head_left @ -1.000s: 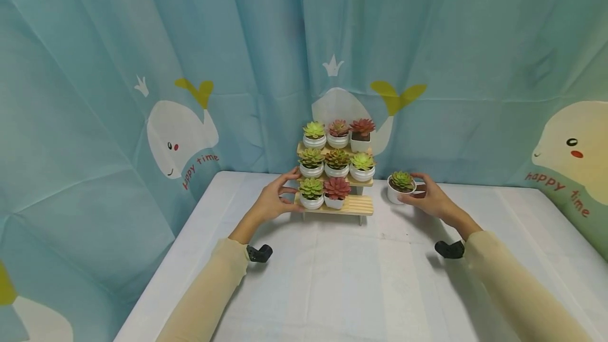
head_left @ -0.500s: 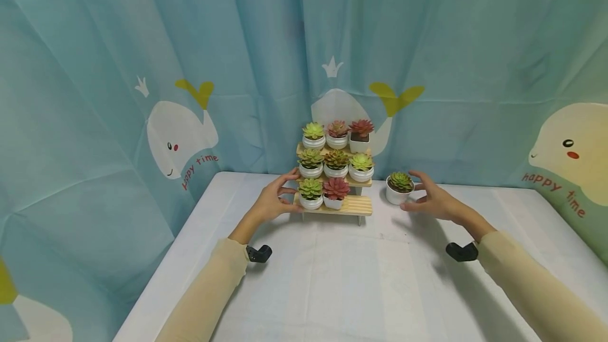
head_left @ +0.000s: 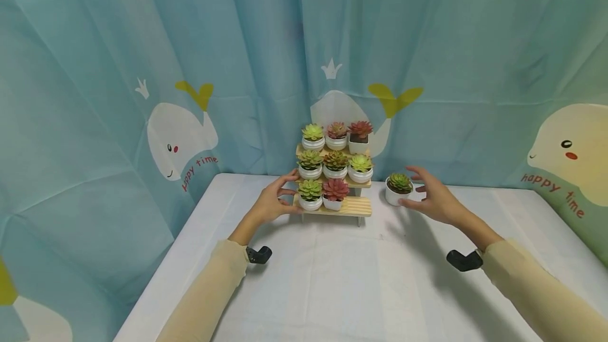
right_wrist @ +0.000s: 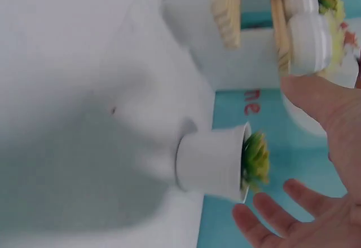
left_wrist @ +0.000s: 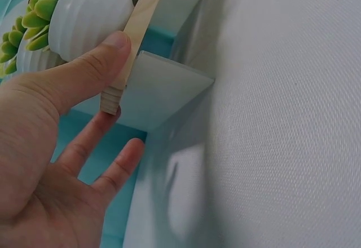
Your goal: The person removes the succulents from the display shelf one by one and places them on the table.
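A three-tier wooden plant stand [head_left: 357,205] with white side panels holds several small potted succulents. At its left side is my left hand [head_left: 271,202]; in the left wrist view the thumb [left_wrist: 96,65] lies on top of a tier board [left_wrist: 142,20], with a fingertip against the board's end. To the right of the stand, a green succulent in a round white pot [head_left: 393,197] stands upright on the table. My right hand [head_left: 439,202] is just right of this pot, fingers spread; in the right wrist view a gap shows between them and the pot [right_wrist: 208,160].
The bottom tier carries a green succulent [head_left: 310,194] and a red one [head_left: 334,194], with bare slats to their right. A blue curtain [head_left: 266,67] with whale prints hangs right behind the white-covered table [head_left: 351,278].
My right hand has let go of the lone pot; its fingers have spread and its wrist has shifted to the right. The left hand stays at the stand.
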Motion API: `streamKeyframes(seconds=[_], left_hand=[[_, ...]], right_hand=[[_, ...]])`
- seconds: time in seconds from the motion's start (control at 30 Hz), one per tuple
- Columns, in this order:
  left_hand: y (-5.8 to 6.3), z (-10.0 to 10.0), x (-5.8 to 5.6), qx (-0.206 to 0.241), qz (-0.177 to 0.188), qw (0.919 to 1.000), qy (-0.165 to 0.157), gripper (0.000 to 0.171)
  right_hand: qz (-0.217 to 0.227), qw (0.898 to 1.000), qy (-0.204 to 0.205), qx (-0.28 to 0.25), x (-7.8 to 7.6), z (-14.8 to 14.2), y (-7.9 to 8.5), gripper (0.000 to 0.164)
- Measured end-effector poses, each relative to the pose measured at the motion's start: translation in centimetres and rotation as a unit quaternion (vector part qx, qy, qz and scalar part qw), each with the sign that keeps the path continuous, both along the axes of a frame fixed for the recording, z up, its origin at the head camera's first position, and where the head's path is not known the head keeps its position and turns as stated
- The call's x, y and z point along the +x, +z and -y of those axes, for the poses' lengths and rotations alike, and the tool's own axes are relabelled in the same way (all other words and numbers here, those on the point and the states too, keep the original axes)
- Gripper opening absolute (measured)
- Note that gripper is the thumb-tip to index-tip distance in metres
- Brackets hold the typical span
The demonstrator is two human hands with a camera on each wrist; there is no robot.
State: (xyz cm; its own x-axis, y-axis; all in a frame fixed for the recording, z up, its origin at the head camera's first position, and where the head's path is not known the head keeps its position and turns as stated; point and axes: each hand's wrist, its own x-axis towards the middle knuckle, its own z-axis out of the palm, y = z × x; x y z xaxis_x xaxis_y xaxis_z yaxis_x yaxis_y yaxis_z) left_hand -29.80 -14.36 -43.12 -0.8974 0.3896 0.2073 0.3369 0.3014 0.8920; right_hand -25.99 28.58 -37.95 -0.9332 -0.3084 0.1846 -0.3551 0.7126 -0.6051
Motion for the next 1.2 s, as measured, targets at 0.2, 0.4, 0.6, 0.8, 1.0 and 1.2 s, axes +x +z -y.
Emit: streamKeyframes(seconds=[0.2, 0.4, 0.6, 0.8, 1.0, 1.2], left_hand=[[0.2, -0.1, 0.3, -0.011, -0.001, 0.9999, 0.006, 0.085], [0.1, -0.2, 0.3, -0.018, -0.010, 0.9997, 0.013, 0.089], [0.1, -0.4, 0.3, 0.009, -0.001, 0.9999, 0.012, 0.091], [0.3, -0.6, 0.3, 0.016, 0.011, 0.9997, 0.016, 0.093], [0.2, -0.7, 0.3, 0.013, 0.016, 0.9997, 0.014, 0.092], [0.0, -0.5, 0.3, 0.019, 0.019, 0.9996, 0.004, 0.092]], right_hand=[[-0.024, 0.999, 0.011, -0.047, 0.9, 1.7, 0.2, 0.081], [-0.015, 0.997, 0.027, -0.071, 1.4, 3.1, -0.2, 0.078], [-0.015, 0.996, 0.035, -0.077, 1.4, 4.2, -0.5, 0.078], [-0.012, 0.995, 0.052, -0.090, 1.2, 5.5, -0.4, 0.078], [0.000, 0.990, 0.065, -0.124, 1.2, 7.0, -0.7, 0.076], [0.003, 0.987, 0.081, -0.140, 1.0, 8.3, -1.3, 0.075]])
